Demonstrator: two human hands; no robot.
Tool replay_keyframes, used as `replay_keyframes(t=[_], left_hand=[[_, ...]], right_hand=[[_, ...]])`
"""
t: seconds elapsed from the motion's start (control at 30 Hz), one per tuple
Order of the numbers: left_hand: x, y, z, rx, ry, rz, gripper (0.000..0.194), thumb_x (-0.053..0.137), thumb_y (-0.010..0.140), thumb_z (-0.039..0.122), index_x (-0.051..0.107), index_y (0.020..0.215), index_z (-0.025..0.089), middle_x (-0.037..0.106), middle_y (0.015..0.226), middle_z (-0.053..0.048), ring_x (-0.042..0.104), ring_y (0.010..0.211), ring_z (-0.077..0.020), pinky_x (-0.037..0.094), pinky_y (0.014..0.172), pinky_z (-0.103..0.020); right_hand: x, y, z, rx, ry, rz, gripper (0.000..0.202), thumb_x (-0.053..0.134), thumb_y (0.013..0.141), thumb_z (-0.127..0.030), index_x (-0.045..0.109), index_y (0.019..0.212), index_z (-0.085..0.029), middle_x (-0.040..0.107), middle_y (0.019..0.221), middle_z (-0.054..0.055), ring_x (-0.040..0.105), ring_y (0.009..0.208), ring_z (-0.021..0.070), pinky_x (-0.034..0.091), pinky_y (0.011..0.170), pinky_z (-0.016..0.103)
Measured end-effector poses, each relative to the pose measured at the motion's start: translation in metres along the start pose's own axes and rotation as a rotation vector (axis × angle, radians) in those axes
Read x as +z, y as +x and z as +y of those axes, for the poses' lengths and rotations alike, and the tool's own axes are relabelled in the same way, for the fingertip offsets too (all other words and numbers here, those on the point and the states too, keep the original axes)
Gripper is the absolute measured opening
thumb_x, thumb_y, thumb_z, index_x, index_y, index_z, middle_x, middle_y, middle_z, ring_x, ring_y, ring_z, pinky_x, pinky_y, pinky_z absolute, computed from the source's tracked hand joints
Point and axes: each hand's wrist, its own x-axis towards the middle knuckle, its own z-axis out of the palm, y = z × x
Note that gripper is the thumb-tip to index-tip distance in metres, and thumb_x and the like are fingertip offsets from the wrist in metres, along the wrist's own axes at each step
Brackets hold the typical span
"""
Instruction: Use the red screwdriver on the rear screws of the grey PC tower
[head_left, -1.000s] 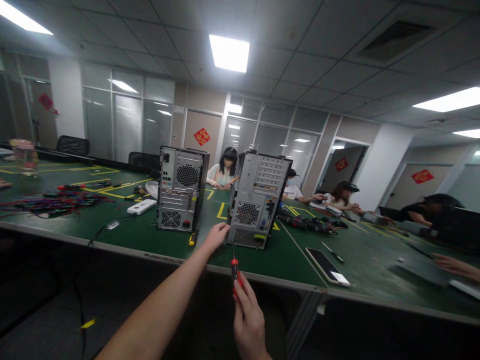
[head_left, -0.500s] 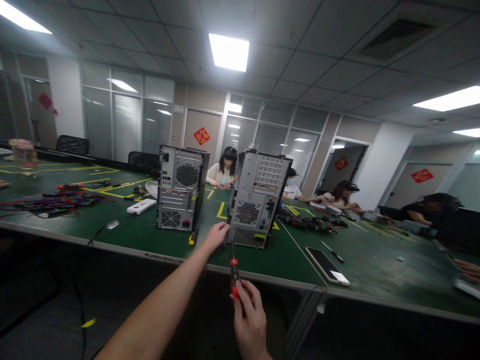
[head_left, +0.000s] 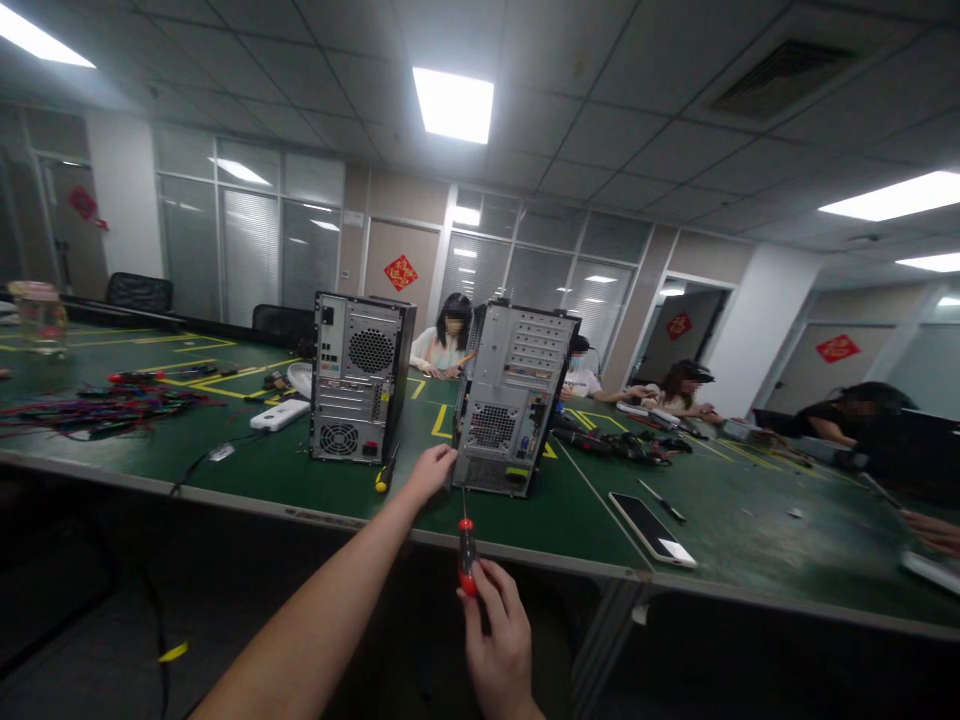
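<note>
My right hand (head_left: 499, 625) is closed on the handle of a red and black screwdriver (head_left: 466, 560), below the table's front edge. Its thin shaft points up to the lower left corner of the right computer case (head_left: 491, 410), which stands upright with its rear side toward me. My left hand (head_left: 433, 472) touches the lower left edge of that case; its fingertips are partly hidden there, so their grip is unclear. A second computer case (head_left: 352, 380) stands to the left, with a yellow and black screwdriver (head_left: 385, 475) lying beside its base.
On the green table (head_left: 570, 535) lie a phone (head_left: 651, 528), a thin screwdriver (head_left: 662, 500), a bundle of black cables (head_left: 622, 442), a white power strip (head_left: 280, 414) and a pile of coloured wires (head_left: 112, 408). Several people sit across and to the right.
The whole view has shifted slightly, so things appear a little further left. Both hands and the screwdriver keep nearly the same places beside the right case.
</note>
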Motion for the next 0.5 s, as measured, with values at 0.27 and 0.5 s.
replay_keyframes(t=[0.27,0.5], left_hand=[[-0.0022,-0.0037,0.0045,-0.003,0.011,0.001,0.034,0.05,0.089,0.047,0.061,0.072,0.019,0.065,0.075,-0.003,0.058,0.075,-0.0181,0.043,0.071,-0.028],[-0.0021,-0.0051,0.0079,-0.017,0.008,0.013,0.033,0.051,0.088,0.046,0.062,0.073,0.019,0.066,0.074,-0.003,0.059,0.076,-0.0188,0.043,0.072,-0.029]], right_hand=[[-0.0008,0.0003,0.0007,0.036,0.008,0.0,0.03,0.062,0.099,-0.017,0.07,0.128,-0.022,0.072,0.117,0.012,0.073,0.105,0.0225,0.065,0.086,0.036],[-0.001,-0.001,0.002,-0.011,-0.04,0.004,0.049,0.054,0.099,-0.007,0.062,0.144,-0.026,0.069,0.132,0.013,0.07,0.121,0.0233,0.063,0.097,0.037]])
